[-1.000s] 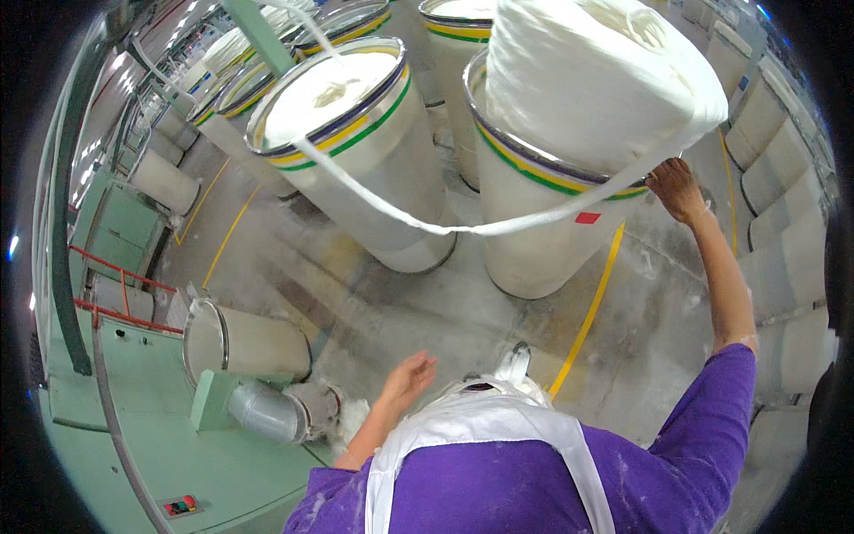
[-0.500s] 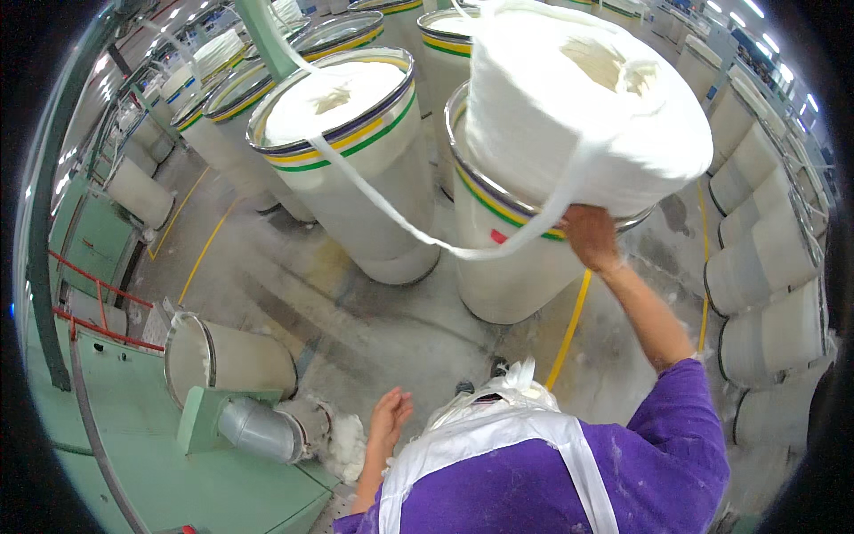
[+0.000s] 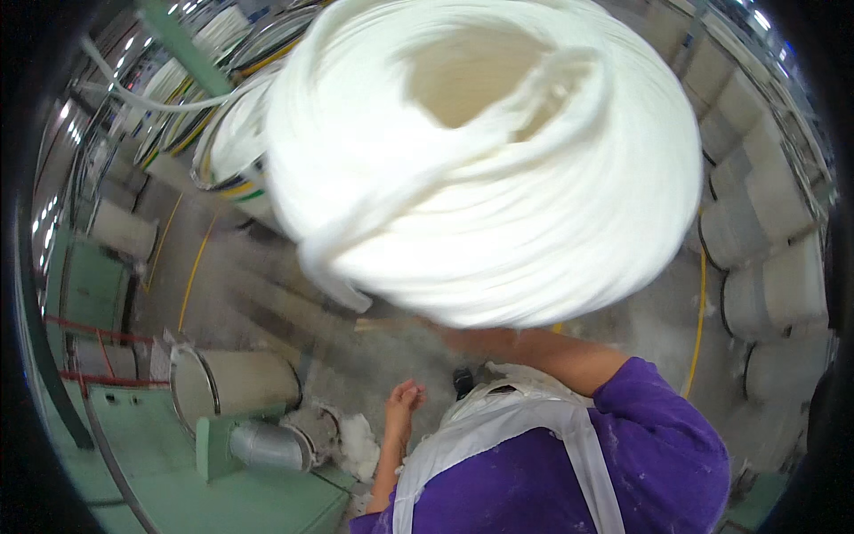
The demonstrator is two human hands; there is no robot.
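Observation:
A large coil of white fibre sliver (image 3: 498, 231) fills the upper middle, close to me and slightly blurred. A thick strand runs from its hollow centre down its left side and hangs below its lower left edge. My right forearm reaches leftward beneath the coil; the hand itself is mostly hidden under its lower edge, so its fingers do not show. My left hand (image 3: 405, 397) is low in front of my apron (image 3: 480, 427), fingers loosely bent and apart, holding nothing.
A tall can with striped rim (image 3: 240, 187) stands partly behind the coil. Green machinery (image 3: 142, 436), a metal duct (image 3: 267, 445), loose white fluff (image 3: 358, 448) and a lying can (image 3: 245, 387) are at lower left. Several pale cans (image 3: 774, 289) line the right side.
The coil has come nearer and leftward, now covering the can it rose from. My right arm has swung leftward beneath it. My left hand has risen slightly to the right.

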